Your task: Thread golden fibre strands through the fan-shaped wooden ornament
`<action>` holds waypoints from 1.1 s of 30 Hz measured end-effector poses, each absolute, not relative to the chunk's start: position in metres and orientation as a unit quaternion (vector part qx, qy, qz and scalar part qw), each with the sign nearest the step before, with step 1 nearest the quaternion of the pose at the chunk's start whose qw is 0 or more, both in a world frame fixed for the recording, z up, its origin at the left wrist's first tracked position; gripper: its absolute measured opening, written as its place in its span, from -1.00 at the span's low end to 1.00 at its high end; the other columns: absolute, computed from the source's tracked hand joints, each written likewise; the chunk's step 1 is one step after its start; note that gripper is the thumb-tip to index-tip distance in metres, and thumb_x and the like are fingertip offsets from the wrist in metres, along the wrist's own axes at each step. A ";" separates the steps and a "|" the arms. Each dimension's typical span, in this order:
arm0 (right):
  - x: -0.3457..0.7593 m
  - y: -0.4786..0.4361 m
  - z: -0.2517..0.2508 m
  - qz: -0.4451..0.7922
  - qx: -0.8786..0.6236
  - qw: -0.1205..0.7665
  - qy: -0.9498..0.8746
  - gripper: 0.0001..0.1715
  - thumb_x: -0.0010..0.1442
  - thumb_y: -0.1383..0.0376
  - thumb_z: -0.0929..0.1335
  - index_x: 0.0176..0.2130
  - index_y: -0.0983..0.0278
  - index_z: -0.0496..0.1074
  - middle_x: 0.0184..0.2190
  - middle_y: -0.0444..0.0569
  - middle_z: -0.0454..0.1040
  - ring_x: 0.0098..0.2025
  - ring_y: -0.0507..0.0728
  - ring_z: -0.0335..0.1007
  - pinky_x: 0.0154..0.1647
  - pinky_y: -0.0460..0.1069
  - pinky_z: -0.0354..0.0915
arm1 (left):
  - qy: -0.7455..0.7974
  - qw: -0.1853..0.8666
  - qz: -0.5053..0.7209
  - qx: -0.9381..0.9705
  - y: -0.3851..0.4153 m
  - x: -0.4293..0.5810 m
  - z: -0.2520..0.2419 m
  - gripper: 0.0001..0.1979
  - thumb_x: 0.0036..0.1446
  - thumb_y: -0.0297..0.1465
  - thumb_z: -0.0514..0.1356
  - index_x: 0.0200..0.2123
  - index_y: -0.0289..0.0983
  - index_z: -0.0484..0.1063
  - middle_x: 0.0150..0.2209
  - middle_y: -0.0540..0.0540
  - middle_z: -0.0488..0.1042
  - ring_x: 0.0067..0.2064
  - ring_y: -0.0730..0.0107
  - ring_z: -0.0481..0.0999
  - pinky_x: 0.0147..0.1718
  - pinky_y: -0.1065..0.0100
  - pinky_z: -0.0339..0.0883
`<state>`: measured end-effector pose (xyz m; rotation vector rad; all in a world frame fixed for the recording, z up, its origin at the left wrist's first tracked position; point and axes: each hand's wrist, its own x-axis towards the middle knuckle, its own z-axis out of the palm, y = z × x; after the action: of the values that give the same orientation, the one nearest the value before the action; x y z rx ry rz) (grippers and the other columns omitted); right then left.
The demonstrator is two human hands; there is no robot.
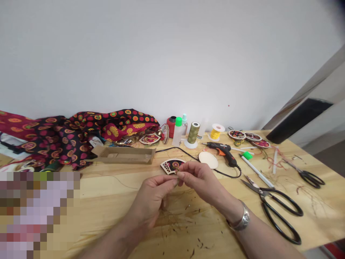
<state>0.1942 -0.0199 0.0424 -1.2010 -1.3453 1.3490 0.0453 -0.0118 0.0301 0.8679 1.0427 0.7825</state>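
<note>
My left hand and my right hand meet above the middle of the table, thumbs and fingers pinched together at the tips. What they pinch is small and mostly hidden; I cannot make it out. Just beyond the fingertips is a fan-shaped wooden ornament with a cut-out lattice and dark patterned fabric, partly covered by my right hand. Thin loose threads show beneath the hands. A pale oval disc lies right behind my right hand, beside a black glue gun with an orange trigger.
Large black-handled scissors lie open at the right, with smaller scissors beyond. A cardboard box stands left, before heaped patterned fabric. A green thread spool, yellow spool and green-capped bottle line the back.
</note>
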 end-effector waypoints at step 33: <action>0.189 -0.020 0.037 0.510 -0.502 0.499 -0.489 -0.82 0.02 0.31 0.32 -0.55 0.34 0.31 -0.60 -0.16 0.28 -0.51 -0.03 0.12 -0.45 -0.10 0.09 | 0.460 0.706 0.364 0.397 -0.012 0.045 0.029 -0.80 -0.14 -0.29 0.27 -0.53 -0.34 0.46 -0.73 0.16 0.04 -0.66 0.67 -0.06 -0.71 0.55 -0.22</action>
<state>0.1893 -0.0202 0.0372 -1.2138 -1.1842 1.2329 0.0447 -0.0121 0.0294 0.8827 1.0212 0.8097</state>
